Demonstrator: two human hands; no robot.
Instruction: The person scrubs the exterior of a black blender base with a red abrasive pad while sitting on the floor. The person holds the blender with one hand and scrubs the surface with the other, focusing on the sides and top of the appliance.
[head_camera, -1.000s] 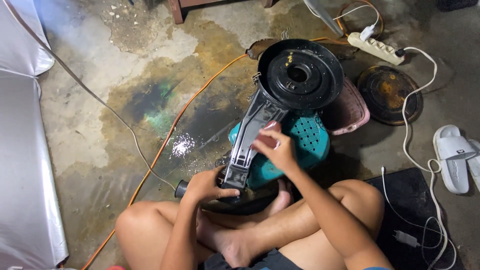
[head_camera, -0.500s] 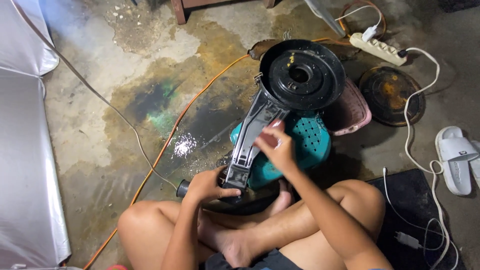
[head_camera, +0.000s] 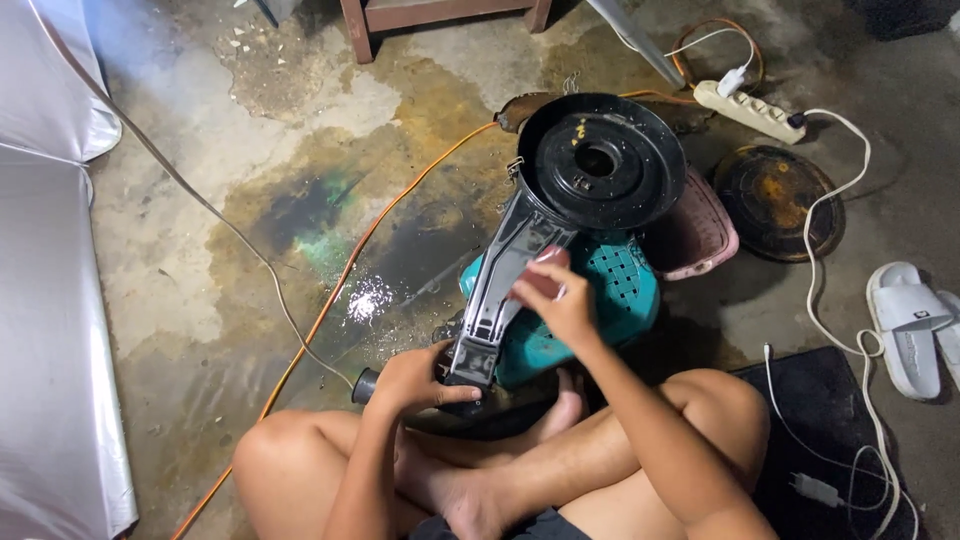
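Here the left hand (head_camera: 415, 378) clamps the black fan body's (head_camera: 560, 215) lower end, right hand (head_camera: 560, 300) gripping its neck.

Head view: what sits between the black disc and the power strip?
Bare concrete floor only, between black disc and power strip, in the head view.

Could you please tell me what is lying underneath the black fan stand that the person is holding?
Under the black fan stand sits a teal perforated basket, with a pink tub beside it. The right hand and the stand cover part of the basket; its contents are hidden.
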